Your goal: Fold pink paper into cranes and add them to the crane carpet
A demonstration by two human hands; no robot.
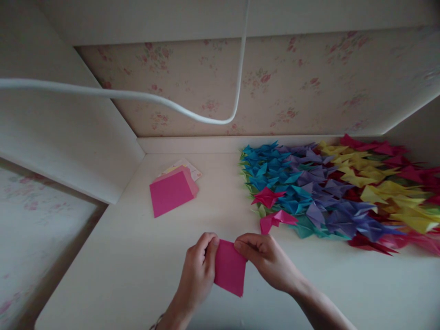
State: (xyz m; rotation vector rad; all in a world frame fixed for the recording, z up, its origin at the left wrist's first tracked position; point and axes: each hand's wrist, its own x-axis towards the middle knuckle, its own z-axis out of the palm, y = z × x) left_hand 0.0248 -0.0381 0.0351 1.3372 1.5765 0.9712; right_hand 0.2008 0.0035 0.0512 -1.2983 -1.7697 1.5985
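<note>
A small folded square of magenta origami paper (229, 270) is held up between my two hands near the front of the white table. My left hand (201, 263) is closed on its left edge, thumb on top. At the upper right corner, my right hand (261, 256) pinches the same paper between thumb and fingers. Just beyond my right hand lie pink folded paper cranes (277, 220), at the edge of a large spread of cranes in blue, purple, yellow and red.
A stack of magenta and pink paper sheets (172, 195) lies at the back left of the white table (113, 256). Rows of paper cranes (330, 192) cover the right side. A white cable (154, 97) hangs across the view before the flowered wall.
</note>
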